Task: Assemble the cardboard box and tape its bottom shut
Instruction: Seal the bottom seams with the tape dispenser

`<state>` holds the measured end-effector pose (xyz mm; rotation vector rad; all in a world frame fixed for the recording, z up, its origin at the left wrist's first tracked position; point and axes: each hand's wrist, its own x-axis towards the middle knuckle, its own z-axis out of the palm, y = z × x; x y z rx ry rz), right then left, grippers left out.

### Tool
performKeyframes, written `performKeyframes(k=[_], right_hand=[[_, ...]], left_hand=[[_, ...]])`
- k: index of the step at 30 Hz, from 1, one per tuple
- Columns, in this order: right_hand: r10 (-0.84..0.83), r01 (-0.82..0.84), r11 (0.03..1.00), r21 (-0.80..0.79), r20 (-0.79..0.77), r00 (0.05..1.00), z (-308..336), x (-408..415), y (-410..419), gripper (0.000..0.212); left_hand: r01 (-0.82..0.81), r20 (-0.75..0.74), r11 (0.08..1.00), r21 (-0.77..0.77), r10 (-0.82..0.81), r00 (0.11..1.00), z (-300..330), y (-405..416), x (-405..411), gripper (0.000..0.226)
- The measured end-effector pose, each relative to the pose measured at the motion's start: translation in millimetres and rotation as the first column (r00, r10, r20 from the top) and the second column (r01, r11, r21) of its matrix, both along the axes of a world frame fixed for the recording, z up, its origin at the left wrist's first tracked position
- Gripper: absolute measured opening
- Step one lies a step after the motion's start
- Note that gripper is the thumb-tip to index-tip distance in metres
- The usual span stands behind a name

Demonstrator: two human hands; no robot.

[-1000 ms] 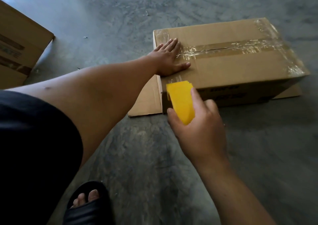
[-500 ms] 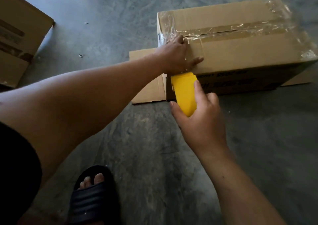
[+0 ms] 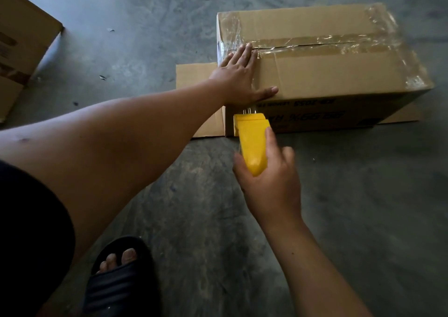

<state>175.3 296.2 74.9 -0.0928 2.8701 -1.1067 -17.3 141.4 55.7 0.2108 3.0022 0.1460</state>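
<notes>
Grey concrete floor [image 3: 363, 219] spreads bare across the lower right of the frame. Nearest, at the bottom, my foot sits in a black sandal [image 3: 121, 285]. Centre frame, my right hand [image 3: 271, 183] grips a yellow tape dispenser [image 3: 252, 144], its toothed end just at the near left edge of the box [image 3: 327, 74]. My left hand [image 3: 238, 79] lies flat, fingers straight, pressing the box's top near its left edge, over the clear tape [image 3: 315, 41] along the seam. Loose flaps poke out flat on the floor either side. Another carton [image 3: 17, 50] stands well apart at upper left.
</notes>
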Motion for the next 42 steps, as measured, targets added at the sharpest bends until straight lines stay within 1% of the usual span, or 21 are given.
performKeyframes(k=[8,14,16,18,21,23,25,27,28,30,32,34,35,40,42], right_hand=[[0.014,-0.016,0.999,0.044,0.035,0.999,-22,-9,-1,0.077],[-0.007,0.005,0.999,0.051,0.028,1.0,-16,-39,-14,0.072],[-0.031,0.026,0.998,0.049,0.085,0.996,-23,-47,-15,0.065],[-0.043,0.025,0.995,0.1,0.188,0.981,-40,-40,-10,0.06],[-0.059,0.039,0.996,0.086,0.242,0.969,-69,-8,1,0.067],[-0.078,0.061,0.995,0.085,0.22,0.972,-79,5,7,0.069],[-0.091,0.079,0.994,0.075,0.18,0.979,-80,5,15,0.07],[-0.113,0.107,0.993,0.052,0.143,0.983,-77,-6,26,0.071],[-0.121,0.117,0.992,0.045,0.12,0.985,-74,-13,33,0.072],[-0.133,0.131,0.991,0.036,0.085,0.987,-70,-27,47,0.073],[-0.161,0.16,0.987,0.029,0.067,0.985,-68,-39,58,0.074],[-0.186,0.186,0.983,0.007,0.049,0.981,-67,-47,63,0.076],[-0.189,0.189,0.982,-0.009,0.043,0.981,-66,-49,64,0.077],[-0.138,0.141,0.988,-0.059,0.054,0.989,-65,-54,72,0.08],[-0.122,0.127,0.988,-0.083,0.058,0.991,-64,-59,84,0.082]], left_hand=[[0.019,-0.021,0.999,-0.043,-0.02,1.0,-1,3,7,0.124],[0.008,-0.009,0.999,-0.037,-0.008,1.0,0,3,6,0.121],[0.002,-0.009,1.0,-0.026,-0.002,1.0,3,2,4,0.12],[0.012,-0.005,1.0,-0.016,-0.012,1.0,3,3,4,0.12],[-0.002,-0.04,1.0,0.004,0.002,0.999,-2,1,3,0.12],[0.002,-0.062,1.0,0.023,0.0,0.998,-3,0,4,0.118],[0.025,-0.119,0.999,0.034,-0.021,0.993,-4,2,9,0.11],[0.054,-0.204,0.999,0.0,-0.052,0.978,-4,4,15,0.097],[0.058,-0.217,0.998,-0.028,-0.063,0.974,-3,5,17,0.094],[0.047,-0.179,0.997,-0.069,-0.059,0.982,-2,11,21,0.097],[0.028,-0.139,0.992,-0.123,-0.046,0.989,-7,18,24,0.112],[0.022,-0.136,0.983,-0.184,-0.047,0.99,-13,22,29,0.129],[0.023,-0.133,0.98,-0.198,-0.05,0.99,-15,22,30,0.131],[0.046,-0.125,0.978,-0.202,-0.072,0.99,-12,14,22,0.124],[0.063,-0.127,0.982,-0.18,-0.087,0.988,-12,-1,18,0.123]])
